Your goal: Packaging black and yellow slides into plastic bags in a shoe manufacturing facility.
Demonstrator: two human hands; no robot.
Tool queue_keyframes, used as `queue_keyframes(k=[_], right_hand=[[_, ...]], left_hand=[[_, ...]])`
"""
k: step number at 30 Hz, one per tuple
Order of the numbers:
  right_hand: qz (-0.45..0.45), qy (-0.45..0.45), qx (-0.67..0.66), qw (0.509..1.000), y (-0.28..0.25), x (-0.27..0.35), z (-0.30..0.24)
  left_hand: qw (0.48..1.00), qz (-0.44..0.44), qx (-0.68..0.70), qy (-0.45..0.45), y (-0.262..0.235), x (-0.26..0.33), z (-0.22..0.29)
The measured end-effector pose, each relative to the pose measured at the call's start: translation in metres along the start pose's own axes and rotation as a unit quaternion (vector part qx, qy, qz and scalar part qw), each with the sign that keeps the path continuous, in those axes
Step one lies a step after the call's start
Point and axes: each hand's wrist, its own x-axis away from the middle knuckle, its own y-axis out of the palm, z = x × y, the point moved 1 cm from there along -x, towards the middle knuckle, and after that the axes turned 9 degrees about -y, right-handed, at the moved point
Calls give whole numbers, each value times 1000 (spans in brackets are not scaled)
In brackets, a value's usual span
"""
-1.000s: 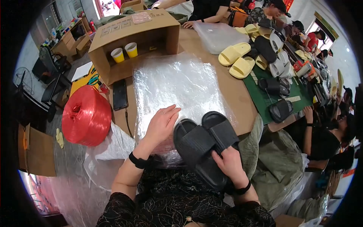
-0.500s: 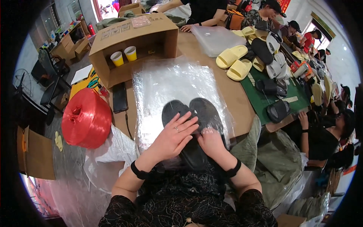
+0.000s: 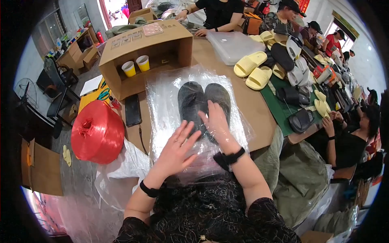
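A pair of black slippers lies side by side on a stack of clear plastic bags, with shiny film around and over them. Fingers stretched, my left hand is open at the near left of the pair. My right hand is also open, its fingers spread on or just above the right slipper. Glints of film show by the right wrist; I cannot tell whether that hand is under the plastic. Both hands partly hide the near ends of the slippers.
Behind the bags stands an open cardboard box holding two yellow-and-white cups. To the left are a phone and a red twine roll. Yellow slippers and black ones crowd a green mat at right, where co-workers sit.
The black slippers have moved forward, away from me, onto the middle of the bags. My right hand has followed forward; my left hand has come off the slippers' middle, back and left.
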Motion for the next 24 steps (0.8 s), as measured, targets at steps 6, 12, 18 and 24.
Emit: queue_keyframes(k=[6, 12, 18, 24], right_hand=[[-21, -237, -113, 965, -73, 114, -11], [86, -46, -56, 994, -127, 161, 53], [4, -165, -42, 985, -119, 141, 66], [-39, -251, -89, 963, -115, 130, 78]], left_hand=[[991, -7, -25, -134, 4, 44, -30], [989, 10, 59, -133, -18, 64, -40], [989, 21, 68, -129, -14, 67, -40], [998, 48, -34, -37, -6, 67, -40]])
